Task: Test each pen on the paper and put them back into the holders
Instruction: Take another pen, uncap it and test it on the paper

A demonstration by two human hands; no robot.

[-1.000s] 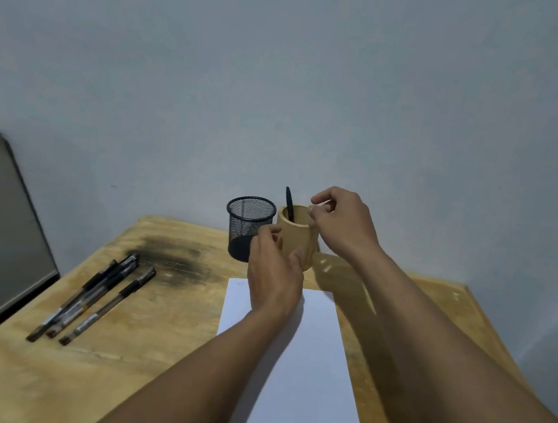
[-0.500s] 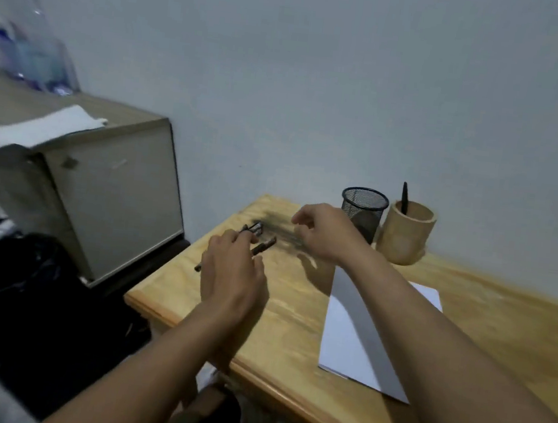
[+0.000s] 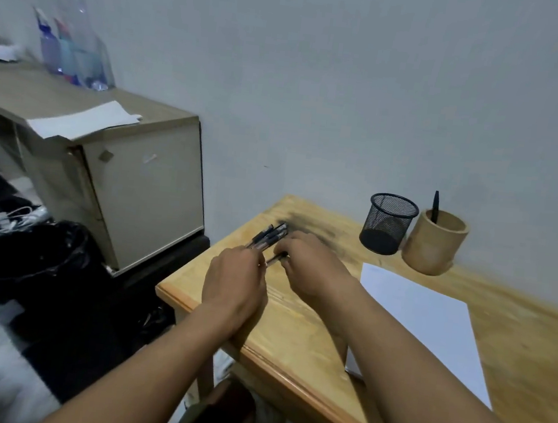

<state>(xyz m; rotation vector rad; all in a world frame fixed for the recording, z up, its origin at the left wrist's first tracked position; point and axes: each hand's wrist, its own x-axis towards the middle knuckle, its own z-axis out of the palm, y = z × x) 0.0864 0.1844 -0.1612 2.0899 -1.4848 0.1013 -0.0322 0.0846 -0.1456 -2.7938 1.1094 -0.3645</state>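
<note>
Head view shows both hands at the left end of the surface (image 3: 292, 330). The left hand (image 3: 233, 285) has its fingers closed around a bundle of pens (image 3: 268, 236), caps pointing away toward the wall. The right hand (image 3: 313, 266) pinches one more pen (image 3: 276, 258) just beside the bundle, fingers narrow on its barrel.

Risk, as I judge it: the bundle is loosely fanned, so a pen could slip out and roll off the near edge, which is close. Pulling one pen free could also drag its neighbours along.

Paper (image 3: 430, 327) lies to the right, well apart from the hands. One pen (image 3: 435, 207) stands in the wooden cup (image 3: 436, 243); the mesh cup (image 3: 388, 224) looks empty.

Half a second ago the pens lay on the surface under reaching hands; now they are gathered and lifted.
</note>
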